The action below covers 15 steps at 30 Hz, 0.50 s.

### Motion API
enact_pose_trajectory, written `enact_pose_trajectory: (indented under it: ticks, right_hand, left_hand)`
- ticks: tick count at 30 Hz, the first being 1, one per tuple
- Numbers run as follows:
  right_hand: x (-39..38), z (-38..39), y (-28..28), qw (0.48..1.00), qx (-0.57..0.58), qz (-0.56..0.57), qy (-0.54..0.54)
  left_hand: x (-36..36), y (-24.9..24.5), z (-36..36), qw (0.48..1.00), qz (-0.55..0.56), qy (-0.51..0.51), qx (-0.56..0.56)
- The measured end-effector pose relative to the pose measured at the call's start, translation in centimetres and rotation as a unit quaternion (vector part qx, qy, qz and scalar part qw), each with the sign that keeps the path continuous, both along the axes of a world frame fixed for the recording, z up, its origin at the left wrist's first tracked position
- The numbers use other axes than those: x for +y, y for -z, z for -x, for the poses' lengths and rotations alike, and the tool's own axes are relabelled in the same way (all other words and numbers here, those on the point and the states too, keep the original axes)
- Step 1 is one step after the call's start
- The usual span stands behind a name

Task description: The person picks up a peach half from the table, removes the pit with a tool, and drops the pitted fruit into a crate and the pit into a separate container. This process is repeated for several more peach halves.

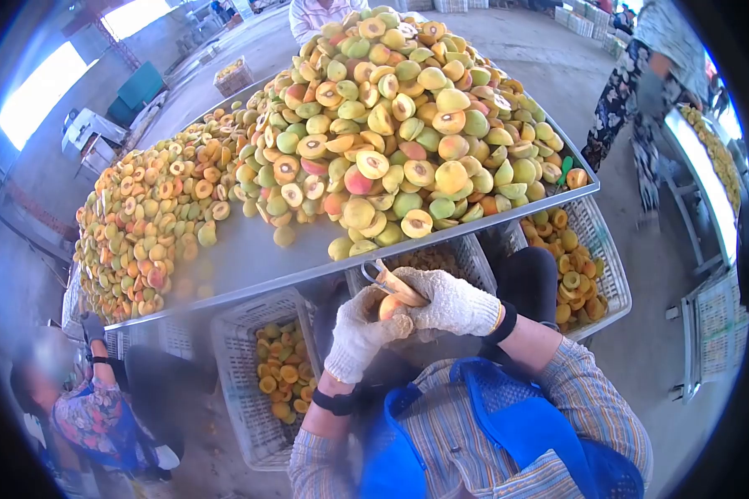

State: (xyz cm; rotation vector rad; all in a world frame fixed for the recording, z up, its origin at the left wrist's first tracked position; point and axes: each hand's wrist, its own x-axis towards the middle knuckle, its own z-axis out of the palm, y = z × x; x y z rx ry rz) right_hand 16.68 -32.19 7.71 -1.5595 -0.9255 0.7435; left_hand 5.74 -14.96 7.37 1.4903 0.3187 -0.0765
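Note:
In a white knitted glove, my left hand (364, 329) is closed round a yellow-orange fruit piece (390, 308) in front of my chest. My right hand (449, 304), gloved alike, grips the wooden handle of a small tool (398, 284) with a looped metal end. The two hands nearly touch at the fruit. Just beyond them runs the edge of a metal table (258, 283), which bears a tall heap of halved fruit (374, 141), some with pits showing. Under the hands, part of a crate (477, 264) shows.
White crates of fruit stand left (262, 449) and right (616, 291) of my knees. A co-worker (91, 407) sits at the lower left. Another person (320, 12) is behind the heap, and one more (641, 91) stands at the right. A green-handled tool (567, 170) lies by the table's right corner.

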Motion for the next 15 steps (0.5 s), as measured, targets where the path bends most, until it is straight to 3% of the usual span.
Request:
enact_pose_trajectory:
  ticks: [4, 6, 7, 9, 11, 13, 14, 15]
  right_hand:
    - [-0.7, 0.6, -1.1, 0.996, 0.030, 0.080, 0.027]
    - [-1.0, 1.0, 0.1, 0.983, 0.138, 0.085, 0.084]
    - [-1.3, 0.9, 1.1, 0.983, 0.139, 0.085, 0.083]
    - [-2.0, 0.2, 3.7, 0.959, -0.092, 0.202, 0.178]
    - [-3.5, -0.8, 4.5, 0.922, -0.245, 0.268, 0.138]
    - [-4.5, -0.9, 5.3, 0.919, -0.251, 0.234, 0.194]
    - [-4.6, -1.0, 5.6, 0.913, -0.291, 0.155, 0.242]
    - [-5.0, -1.0, 5.7, 0.913, -0.291, 0.156, 0.240]
  left_hand:
    - [-0.8, 1.5, -0.2, 0.999, -0.031, -0.007, -0.021]
    - [-1.1, 2.5, -0.1, 0.993, 0.107, -0.039, -0.037]
    - [-1.3, 2.8, 0.1, 0.993, 0.107, -0.040, -0.037]
    - [-1.3, 3.0, 0.4, 0.943, 0.292, -0.021, -0.157]
    - [-1.1, 3.0, 0.0, 0.938, 0.284, -0.022, -0.199]
    - [-0.8, 3.2, -0.5, 0.915, 0.353, -0.103, -0.165]
    - [-0.9, 3.0, -0.2, 0.889, 0.401, -0.099, -0.197]
    - [-0.8, 3.3, -0.2, 0.889, 0.402, -0.101, -0.196]
